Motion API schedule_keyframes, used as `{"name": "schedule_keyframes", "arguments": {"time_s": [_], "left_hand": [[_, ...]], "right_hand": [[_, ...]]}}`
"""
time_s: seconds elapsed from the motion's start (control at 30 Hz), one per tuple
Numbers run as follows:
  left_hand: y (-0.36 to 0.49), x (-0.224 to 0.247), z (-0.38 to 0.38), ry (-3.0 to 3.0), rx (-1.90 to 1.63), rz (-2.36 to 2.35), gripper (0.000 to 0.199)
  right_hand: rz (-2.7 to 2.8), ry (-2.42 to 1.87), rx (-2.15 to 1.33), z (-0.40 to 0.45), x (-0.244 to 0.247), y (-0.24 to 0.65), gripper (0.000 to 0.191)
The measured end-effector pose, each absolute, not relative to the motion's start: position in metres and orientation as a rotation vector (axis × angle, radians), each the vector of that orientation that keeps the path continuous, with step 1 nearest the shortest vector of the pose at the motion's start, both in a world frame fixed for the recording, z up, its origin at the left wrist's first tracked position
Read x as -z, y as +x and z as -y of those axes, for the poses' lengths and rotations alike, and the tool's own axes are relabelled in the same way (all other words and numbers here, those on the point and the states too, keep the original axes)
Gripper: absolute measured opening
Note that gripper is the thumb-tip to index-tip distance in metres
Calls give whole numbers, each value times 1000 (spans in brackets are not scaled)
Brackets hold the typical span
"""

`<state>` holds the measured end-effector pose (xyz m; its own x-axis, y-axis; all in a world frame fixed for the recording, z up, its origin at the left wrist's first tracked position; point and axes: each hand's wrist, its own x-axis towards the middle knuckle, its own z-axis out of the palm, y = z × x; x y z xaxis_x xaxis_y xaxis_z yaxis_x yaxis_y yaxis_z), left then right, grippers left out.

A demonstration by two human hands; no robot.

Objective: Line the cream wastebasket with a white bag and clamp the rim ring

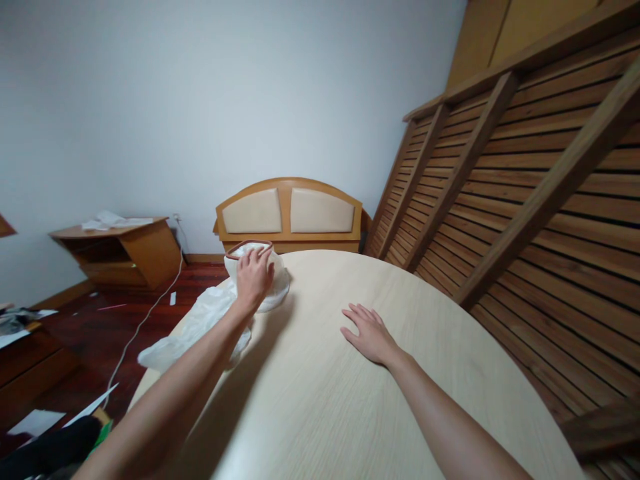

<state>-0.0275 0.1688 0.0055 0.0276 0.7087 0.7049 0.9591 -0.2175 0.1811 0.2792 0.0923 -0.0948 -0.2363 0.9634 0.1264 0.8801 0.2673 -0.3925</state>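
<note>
Brown-rimmed pale container [280, 285] on bench's [310, 380] far left edge, partly hidden by left hand [254, 275]; cannot tell whether its fingers pinch. Right hand [369, 335] palm-down, fingers spread.

Left on the table [320, 393], a container [278, 283] stands before the headboard [285, 210].

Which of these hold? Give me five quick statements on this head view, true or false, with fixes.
1. The left hand is at the white, brown-rimmed container. True.
2. The right hand grips crumpled white plastic. False: its fingers are spread, palm down, over the round, pale wooden table.
3. The plastic lies left of the container. True.
4. The arched wooden headboard has two cream panels. True.
5. The brown slatted wooden frame stands at picture left. False: picture right.
</note>
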Motion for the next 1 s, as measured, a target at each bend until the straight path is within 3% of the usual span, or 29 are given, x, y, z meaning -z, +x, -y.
{"name": "schedule_keyframes", "arguments": {"time_s": [0.1, 0.37, 0.8, 1.0], "left_hand": [[-41, -1, -176, -1808, 1031, 1779, 46], [-60, 8, -193, -1846, 1102, 1824, 34], [6, 15, -151, -2263, 1266, 1488, 21], [26, 5, -124, -2476, 1246, 1322, 16]], "right_hand": [[2203, -1684, -345, -92, 94, 279, 56], [2194, -1678, -336, -92, 95, 279, 55], [2105, -1612, -359, -92, 95, 279, 53], [1898, -1572, -387, -103, 95, 284, 34]]}}
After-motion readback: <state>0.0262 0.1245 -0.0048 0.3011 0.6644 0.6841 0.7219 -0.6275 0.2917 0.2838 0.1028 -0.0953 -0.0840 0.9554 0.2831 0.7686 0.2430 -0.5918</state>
